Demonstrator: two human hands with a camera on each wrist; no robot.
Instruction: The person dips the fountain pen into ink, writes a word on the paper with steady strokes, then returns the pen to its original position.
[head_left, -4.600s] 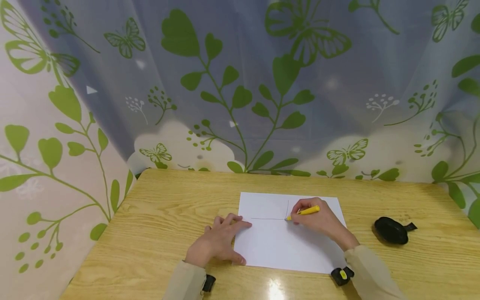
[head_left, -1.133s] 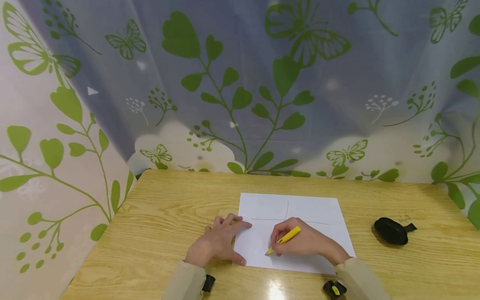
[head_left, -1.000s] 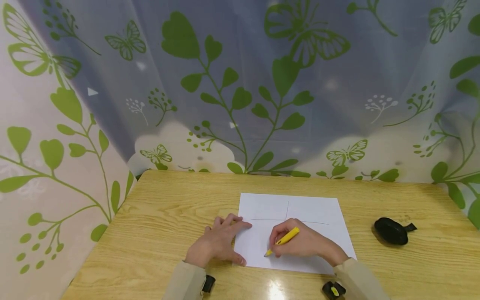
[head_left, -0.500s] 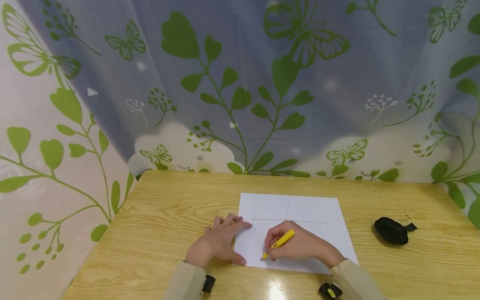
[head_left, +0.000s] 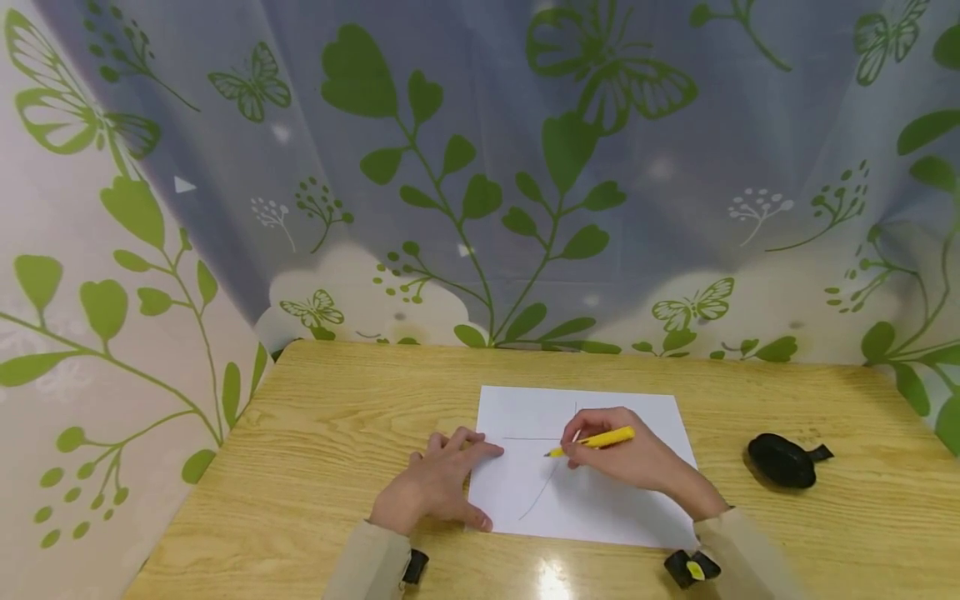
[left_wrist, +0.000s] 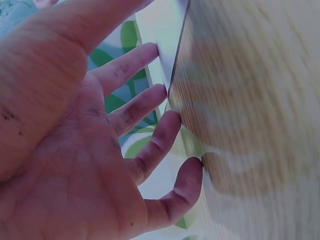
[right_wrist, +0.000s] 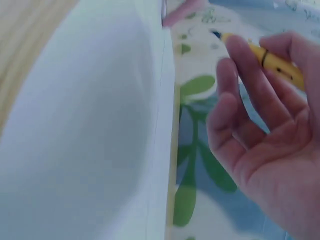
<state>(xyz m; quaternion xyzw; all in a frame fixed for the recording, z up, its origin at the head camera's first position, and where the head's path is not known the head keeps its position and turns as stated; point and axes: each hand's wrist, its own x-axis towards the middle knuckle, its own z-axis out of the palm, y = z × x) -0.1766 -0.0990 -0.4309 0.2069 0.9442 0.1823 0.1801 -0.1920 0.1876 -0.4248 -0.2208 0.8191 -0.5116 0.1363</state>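
A white sheet of paper [head_left: 600, 504] lies on the wooden table with thin dark lines on it: a horizontal one, a vertical one partly behind the fingers, and a curved one [head_left: 538, 497] running to the lower left. My right hand [head_left: 626, 446] pinches a yellow pen [head_left: 611, 437] above the middle of the sheet. In the right wrist view the pen's dark tip [right_wrist: 216, 34] is off the paper. My left hand [head_left: 435, 483] rests with spread fingers at the sheet's left edge, thumb and index finger on the paper; in the left wrist view its other fingertips [left_wrist: 192, 170] touch the table.
A small black pan-shaped dish [head_left: 783, 461] with a short handle stands on the table [head_left: 322, 417] right of the paper. Behind the table hangs a curtain [head_left: 480, 208] printed with leaves and butterflies. Both wrists wear black straps.
The right hand drew down to the lower left, leaving the curved line, then lifted the pen and moved up and right. The right half of the horizontal line appeared earlier. The left hand stays put.
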